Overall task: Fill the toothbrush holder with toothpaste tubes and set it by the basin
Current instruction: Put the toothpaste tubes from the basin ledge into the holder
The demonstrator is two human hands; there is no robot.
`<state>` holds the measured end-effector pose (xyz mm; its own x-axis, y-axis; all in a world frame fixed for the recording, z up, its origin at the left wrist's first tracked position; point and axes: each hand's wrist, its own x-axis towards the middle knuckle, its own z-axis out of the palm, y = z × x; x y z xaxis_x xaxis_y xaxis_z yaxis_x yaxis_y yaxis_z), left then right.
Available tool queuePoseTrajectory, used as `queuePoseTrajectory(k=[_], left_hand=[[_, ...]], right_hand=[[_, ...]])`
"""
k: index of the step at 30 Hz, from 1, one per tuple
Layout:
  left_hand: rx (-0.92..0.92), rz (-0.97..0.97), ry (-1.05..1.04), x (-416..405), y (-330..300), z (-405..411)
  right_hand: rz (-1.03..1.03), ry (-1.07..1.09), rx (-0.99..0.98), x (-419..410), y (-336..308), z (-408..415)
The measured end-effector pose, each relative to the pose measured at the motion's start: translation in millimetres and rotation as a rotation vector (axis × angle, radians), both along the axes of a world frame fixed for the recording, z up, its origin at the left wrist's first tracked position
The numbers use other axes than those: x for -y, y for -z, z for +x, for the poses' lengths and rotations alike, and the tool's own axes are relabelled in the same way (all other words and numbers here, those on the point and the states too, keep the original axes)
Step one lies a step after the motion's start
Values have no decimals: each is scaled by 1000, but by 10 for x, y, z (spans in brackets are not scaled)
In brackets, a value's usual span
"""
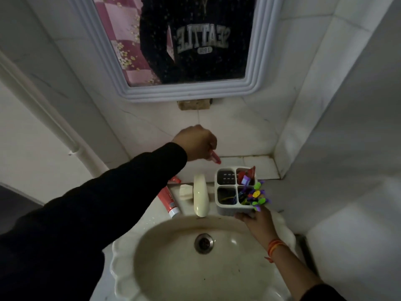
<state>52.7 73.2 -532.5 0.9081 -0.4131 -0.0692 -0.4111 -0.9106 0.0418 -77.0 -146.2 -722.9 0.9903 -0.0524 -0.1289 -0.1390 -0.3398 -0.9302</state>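
My right hand (258, 224) grips the near side of a white four-compartment toothbrush holder (227, 208) over the basin's right rim. Its right compartments hold a red tube and several bright toothbrushes; the back left one looks bare. My left hand (196, 142) hangs above the back ledge, closed on a small red toothpaste tube (214, 159) that points down and right. A larger red and white toothpaste tube (168, 199) lies on the basin's left rim, with another red tube (174, 179) partly hidden behind my left sleeve.
A cream tap (200, 195) stands at the back of the oval basin (152, 246), with a pale soap bar (186, 191) to its left. A tiled ledge (260, 166) runs behind, under a framed mirror (186, 92). A tiled wall closes the right side.
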Motion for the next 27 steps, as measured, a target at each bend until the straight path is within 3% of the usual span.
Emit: queuePoseTrajectory(k=[5, 12, 16, 19, 23, 27], left_hand=[[-65, -63, 49, 402, -399, -210], [-282, 91, 29, 685, -25, -326], [-477, -162, -49, 507, -12, -275], [-465, -263, -77, 244, -59, -210], [-335, -51, -107, -233, 174, -56], [-372, 143, -157, -650, 641, 31]], right_hand=[[14, 68, 7, -93, -38, -101], [21, 142, 63, -196, -133, -252], [116, 162, 79, -258, -171, -235], [142, 177, 66, -251, -93, -182], [121, 179, 32, -209, 27, -135], [96, 191, 19, -169, 104, -117]])
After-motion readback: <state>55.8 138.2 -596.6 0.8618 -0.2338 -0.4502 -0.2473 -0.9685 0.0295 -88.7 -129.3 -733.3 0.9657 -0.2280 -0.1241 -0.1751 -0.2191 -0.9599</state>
